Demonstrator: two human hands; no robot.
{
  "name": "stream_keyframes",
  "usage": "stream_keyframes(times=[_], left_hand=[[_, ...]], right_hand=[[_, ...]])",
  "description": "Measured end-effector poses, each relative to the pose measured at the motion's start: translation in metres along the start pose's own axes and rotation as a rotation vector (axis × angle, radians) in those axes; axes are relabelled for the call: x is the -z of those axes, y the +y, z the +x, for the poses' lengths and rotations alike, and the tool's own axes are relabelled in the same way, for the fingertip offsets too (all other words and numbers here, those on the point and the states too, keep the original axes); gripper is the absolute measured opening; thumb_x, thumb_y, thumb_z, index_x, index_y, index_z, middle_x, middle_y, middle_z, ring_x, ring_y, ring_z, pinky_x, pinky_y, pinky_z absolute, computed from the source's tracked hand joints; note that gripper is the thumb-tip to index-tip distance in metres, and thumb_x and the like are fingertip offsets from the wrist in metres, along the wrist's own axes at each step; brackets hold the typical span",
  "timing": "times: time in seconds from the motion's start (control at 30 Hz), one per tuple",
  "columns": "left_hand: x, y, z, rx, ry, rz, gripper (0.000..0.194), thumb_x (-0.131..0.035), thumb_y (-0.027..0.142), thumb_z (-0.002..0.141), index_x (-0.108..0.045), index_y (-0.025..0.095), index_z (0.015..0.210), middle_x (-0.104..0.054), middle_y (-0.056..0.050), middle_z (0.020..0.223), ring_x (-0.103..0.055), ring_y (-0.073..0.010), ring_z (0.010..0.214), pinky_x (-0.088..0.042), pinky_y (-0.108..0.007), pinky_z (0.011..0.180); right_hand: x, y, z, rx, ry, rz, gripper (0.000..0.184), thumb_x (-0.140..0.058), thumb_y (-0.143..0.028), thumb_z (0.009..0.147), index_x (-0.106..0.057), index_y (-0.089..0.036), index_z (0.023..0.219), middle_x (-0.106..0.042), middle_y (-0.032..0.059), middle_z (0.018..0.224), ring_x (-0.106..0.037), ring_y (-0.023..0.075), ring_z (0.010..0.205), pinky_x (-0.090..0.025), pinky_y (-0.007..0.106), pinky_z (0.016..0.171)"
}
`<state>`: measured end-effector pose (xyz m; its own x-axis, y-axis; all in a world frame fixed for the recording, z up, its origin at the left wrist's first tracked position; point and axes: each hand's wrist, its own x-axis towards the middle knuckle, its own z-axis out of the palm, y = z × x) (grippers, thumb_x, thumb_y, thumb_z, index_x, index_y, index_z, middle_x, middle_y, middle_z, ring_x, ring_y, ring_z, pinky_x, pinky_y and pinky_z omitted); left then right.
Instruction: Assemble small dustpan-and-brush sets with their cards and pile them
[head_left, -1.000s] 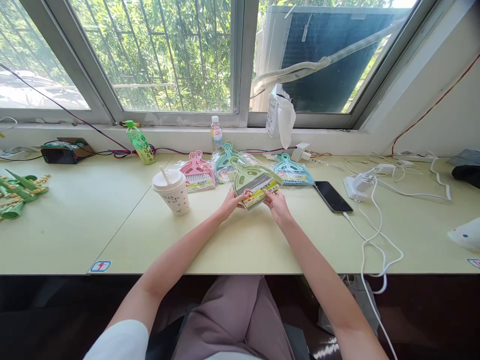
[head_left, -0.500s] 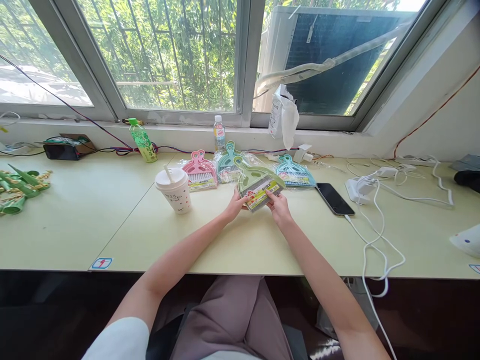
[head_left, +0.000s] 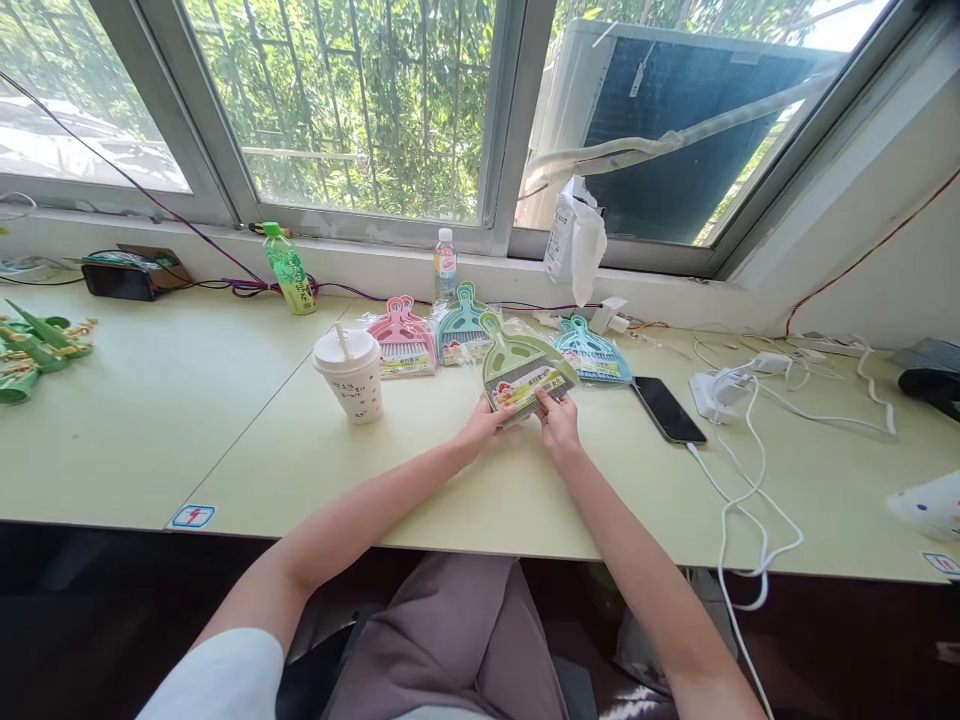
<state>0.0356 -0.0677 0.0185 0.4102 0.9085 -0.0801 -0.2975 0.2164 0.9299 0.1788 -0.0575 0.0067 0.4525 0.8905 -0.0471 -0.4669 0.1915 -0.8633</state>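
Observation:
A green mini dustpan and brush set in clear packaging is held above the table, tilted, its label towards me. My left hand grips its lower left corner. My right hand pinches the lower right edge, thumb over the label. Behind it lie a pink dustpan set and a teal dustpan set, both wrapped. Another wrapped set, a blue one, rests just to the right. The brush in the held set is partly covered by the label.
A white lidded cup with a straw stands left of my hands. To the right are a black phone on a charging cable and a white power strip. Two bottles, one green and one clear, stand by the window.
The view has tilted and shifted slightly. Both hands still hold the green dustpan set, with only a slight shift in its position.

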Motion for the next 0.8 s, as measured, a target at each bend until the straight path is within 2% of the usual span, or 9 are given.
stream_keyframes(times=[0.13, 0.27, 0.33, 0.53, 0.67, 0.73, 0.8], left_hand=[[-0.006, -0.005, -0.002, 0.075, -0.095, 0.011, 0.07, -0.075, 0.041, 0.071, -0.042, 0.025, 0.131, -0.058, -0.013, 0.13, -0.062, -0.0273, 0.11, -0.05, -0.044, 0.092], [0.003, 0.003, 0.008, -0.063, 0.059, -0.032, 0.061, -0.071, 0.042, 0.075, -0.044, 0.023, 0.126, -0.057, -0.011, 0.13, -0.058, -0.0247, 0.116, -0.048, -0.041, 0.096], [0.009, 0.003, 0.012, -0.125, 0.097, -0.056, 0.062, -0.073, 0.039, 0.073, -0.044, 0.022, 0.125, -0.059, -0.011, 0.128, -0.059, -0.024, 0.113, -0.049, -0.042, 0.095], [0.008, -0.011, 0.014, -0.007, -0.078, -0.061, 0.059, -0.069, 0.04, 0.078, -0.04, 0.025, 0.127, -0.056, -0.011, 0.13, -0.062, -0.0237, 0.107, -0.055, -0.043, 0.086], [0.012, -0.006, 0.019, -0.049, 0.0, 0.008, 0.057, -0.066, 0.033, 0.079, -0.039, 0.024, 0.128, -0.058, -0.011, 0.126, -0.065, -0.0243, 0.1, -0.059, -0.041, 0.076], [0.018, 0.002, 0.022, -0.03, 0.052, 0.022, 0.056, -0.065, 0.028, 0.078, -0.04, 0.022, 0.128, -0.061, -0.012, 0.121, -0.068, -0.024, 0.091, -0.06, -0.04, 0.069], [0.027, 0.011, 0.026, 0.008, 0.045, 0.022, 0.052, -0.064, 0.024, 0.076, -0.043, 0.019, 0.124, -0.065, -0.012, 0.113, -0.069, -0.0232, 0.08, -0.06, -0.038, 0.064]], right_hand=[[0.001, -0.003, 0.001, 0.021, 0.0, 0.003, 0.032, -0.079, -0.025, 0.062, -0.062, -0.019, 0.088, -0.072, 0.0052, 0.096, -0.068, 0.0211, 0.093, -0.059, 0.033, 0.081], [-0.001, -0.006, 0.0, 0.037, -0.054, 0.025, 0.04, -0.08, -0.026, 0.06, -0.063, -0.019, 0.095, -0.071, 0.0055, 0.102, -0.067, 0.0207, 0.097, -0.057, 0.033, 0.086], [-0.002, -0.005, -0.002, 0.039, -0.067, 0.011, 0.042, -0.081, -0.027, 0.06, -0.062, -0.019, 0.096, -0.07, 0.0058, 0.104, -0.067, 0.021, 0.098, -0.057, 0.034, 0.086], [0.003, 0.0, 0.002, 0.062, -0.053, -0.014, 0.038, -0.08, -0.031, 0.061, -0.061, -0.019, 0.092, -0.071, 0.0057, 0.102, -0.067, 0.0209, 0.097, -0.058, 0.033, 0.085], [0.004, -0.003, 0.011, -0.024, -0.14, -0.065, 0.034, -0.079, -0.031, 0.063, -0.061, -0.02, 0.09, -0.072, 0.0052, 0.098, -0.069, 0.0215, 0.093, -0.059, 0.035, 0.082], [0.005, -0.008, 0.015, -0.11, -0.21, -0.14, 0.03, -0.079, -0.033, 0.066, -0.063, -0.02, 0.088, -0.073, 0.0057, 0.093, -0.07, 0.0217, 0.089, -0.06, 0.036, 0.08], [0.008, -0.016, 0.017, -0.189, -0.278, -0.246, 0.027, -0.077, -0.037, 0.069, -0.065, -0.018, 0.084, -0.074, 0.0075, 0.088, -0.071, 0.0215, 0.084, -0.06, 0.035, 0.079]])
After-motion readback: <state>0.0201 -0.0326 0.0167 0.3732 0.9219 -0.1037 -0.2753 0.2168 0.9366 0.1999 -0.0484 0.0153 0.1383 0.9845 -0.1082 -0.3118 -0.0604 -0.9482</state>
